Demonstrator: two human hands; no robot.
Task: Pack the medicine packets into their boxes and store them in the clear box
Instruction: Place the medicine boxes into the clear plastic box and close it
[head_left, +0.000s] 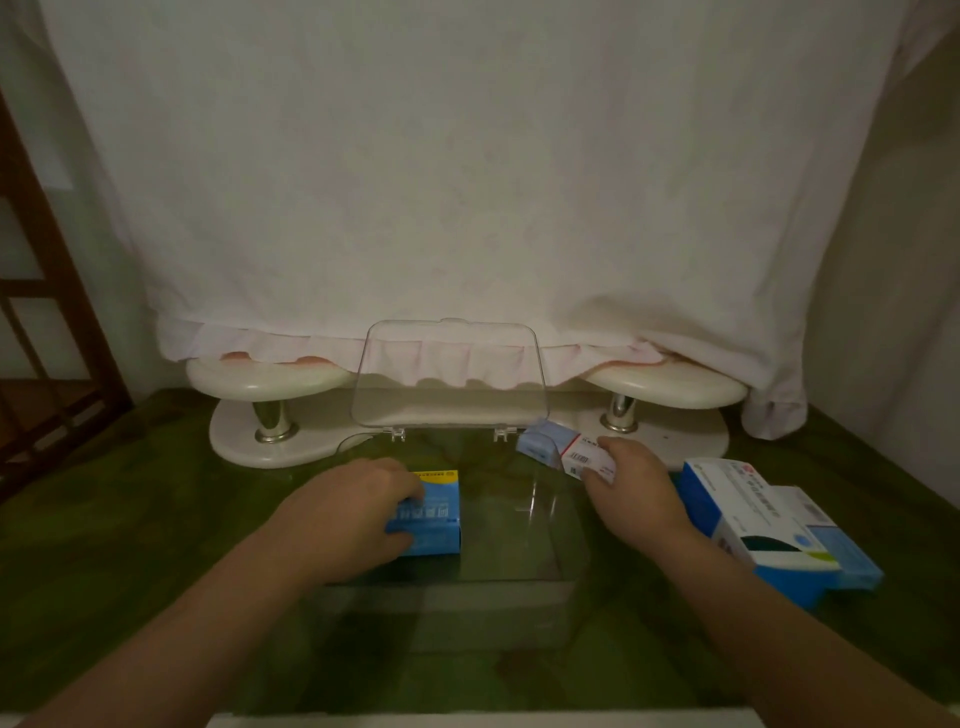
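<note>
A wooden frame (47, 312) stands at the far left, beside the green tabletop (130, 519). At the back, a white stand (270, 382) on metal posts sits under a hanging pale cloth (467, 182).

The left hand (358, 512) reaches into the left side of the clear box (441, 613). Its fingers (400, 480) are curled over the left end of a blue box (439, 519) with a yellow band along its far edge, and the thumb is on the near side. That blue box lies flat inside the clear box, against its left part.

The clear box sits in the middle of the tabletop. Its lid (449, 374) is swung up and stands nearly upright on the rear hinges, in front of the stand.

The right hand (631, 488) is at the clear box's right rear corner. Its fingers (605, 444) and thumb pinch a white box (582, 454) with a red stripe, a barcode and a pale blue end. This box is tilted over the rim; I cannot tell whether it touches the rim.

Just right of that hand, a stack (753, 519) of white and blue medicine boxes lies on the tabletop, outside the clear box.
</note>
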